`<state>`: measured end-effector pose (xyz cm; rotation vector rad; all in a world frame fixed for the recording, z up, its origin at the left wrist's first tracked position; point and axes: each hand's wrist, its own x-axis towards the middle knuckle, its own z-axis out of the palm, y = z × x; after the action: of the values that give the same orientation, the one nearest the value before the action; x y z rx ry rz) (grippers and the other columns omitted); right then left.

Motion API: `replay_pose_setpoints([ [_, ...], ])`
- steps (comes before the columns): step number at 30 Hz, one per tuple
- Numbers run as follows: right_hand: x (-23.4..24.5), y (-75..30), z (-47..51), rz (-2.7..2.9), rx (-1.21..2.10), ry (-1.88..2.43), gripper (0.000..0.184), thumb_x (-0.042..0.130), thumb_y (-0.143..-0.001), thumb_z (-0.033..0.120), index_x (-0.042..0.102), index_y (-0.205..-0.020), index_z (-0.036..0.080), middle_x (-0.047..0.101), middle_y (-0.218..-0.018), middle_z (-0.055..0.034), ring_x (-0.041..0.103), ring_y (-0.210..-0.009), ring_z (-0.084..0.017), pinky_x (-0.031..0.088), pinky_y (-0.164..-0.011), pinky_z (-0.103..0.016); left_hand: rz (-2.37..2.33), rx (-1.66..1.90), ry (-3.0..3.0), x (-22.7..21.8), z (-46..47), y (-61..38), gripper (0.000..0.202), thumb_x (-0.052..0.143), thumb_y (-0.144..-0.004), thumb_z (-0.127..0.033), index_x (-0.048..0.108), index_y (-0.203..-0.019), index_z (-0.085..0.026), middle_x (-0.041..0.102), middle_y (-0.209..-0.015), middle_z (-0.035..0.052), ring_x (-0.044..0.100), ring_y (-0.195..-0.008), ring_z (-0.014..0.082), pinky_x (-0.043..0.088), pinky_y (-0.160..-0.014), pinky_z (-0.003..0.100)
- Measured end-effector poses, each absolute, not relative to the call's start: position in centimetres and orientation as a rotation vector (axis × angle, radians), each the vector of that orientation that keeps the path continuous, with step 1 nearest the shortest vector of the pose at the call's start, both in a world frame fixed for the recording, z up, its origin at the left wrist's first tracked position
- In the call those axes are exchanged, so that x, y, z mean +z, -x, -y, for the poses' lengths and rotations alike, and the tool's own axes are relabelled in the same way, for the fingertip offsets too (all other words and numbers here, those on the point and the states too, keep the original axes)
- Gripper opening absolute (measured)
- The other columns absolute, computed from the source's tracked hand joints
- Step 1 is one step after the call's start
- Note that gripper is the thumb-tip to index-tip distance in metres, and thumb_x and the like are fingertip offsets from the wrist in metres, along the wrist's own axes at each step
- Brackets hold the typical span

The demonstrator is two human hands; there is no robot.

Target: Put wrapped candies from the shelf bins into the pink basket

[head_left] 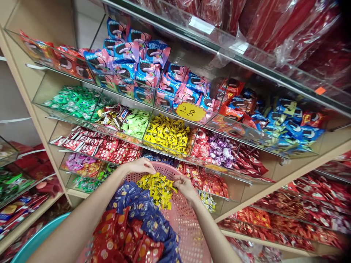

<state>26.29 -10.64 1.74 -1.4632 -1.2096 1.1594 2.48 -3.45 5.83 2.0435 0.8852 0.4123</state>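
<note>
Heaped at the far end of the pink perforated basket (pixel 185 221): small yellow-wrapped candies (pixel 157 190). Next to these, inside the basket, dark-blue packets (pixel 131 197), then red packets (pixel 123 233) toward its near end. At the basket's far-left rim, left hand (pixel 139 166) with fingers reaching over; grip impossible to tell. At its far-right side, right hand (pixel 186 187) with fingers curled against the edge of the yellow heap; closed on a piece or not, impossible to tell. Beyond the basket, compartmented shelves (pixel 255 175) with a matching yellow candy pile (pixel 167 135); above that, a yellow "28" sign (pixel 190 111). Left of the basket, a teal tub (pixel 41 235).
</note>
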Motion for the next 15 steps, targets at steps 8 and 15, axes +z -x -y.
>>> replay_pose_setpoints([
  [8, 1.3, -26.4, 12.6, 1.000, 1.492, 1.437, 0.027, 0.058, -0.055, 0.018, 0.050, -0.081, 0.019, 0.053, -0.057, 0.0059, 0.057, -0.047, -0.011, 0.043, -0.048, -0.023, -0.896, 0.426, -2.028, 6.0, 3.6, -2.6, 0.033, 0.056, -0.066, -0.047, 0.069, -0.078, -0.019, 0.062, -0.080, -0.0004, 0.050, -0.080, 0.0147, 0.033, -0.070, 0.021],
  [15, 1.5, -25.1, 11.3, 1.064, 1.369, 1.400, 0.022, 0.057, -0.057, 0.022, 0.045, -0.074, 0.019, 0.050, -0.054, 0.0076, 0.058, -0.047, -0.013, 0.042, -0.044, -0.022, -0.888, 0.425, -2.063, 6.2, 3.7, -2.6, 0.037, 0.053, -0.066, -0.051, 0.068, -0.077, -0.020, 0.061, -0.077, -0.0014, 0.048, -0.078, 0.0149, 0.032, -0.069, 0.021],
])
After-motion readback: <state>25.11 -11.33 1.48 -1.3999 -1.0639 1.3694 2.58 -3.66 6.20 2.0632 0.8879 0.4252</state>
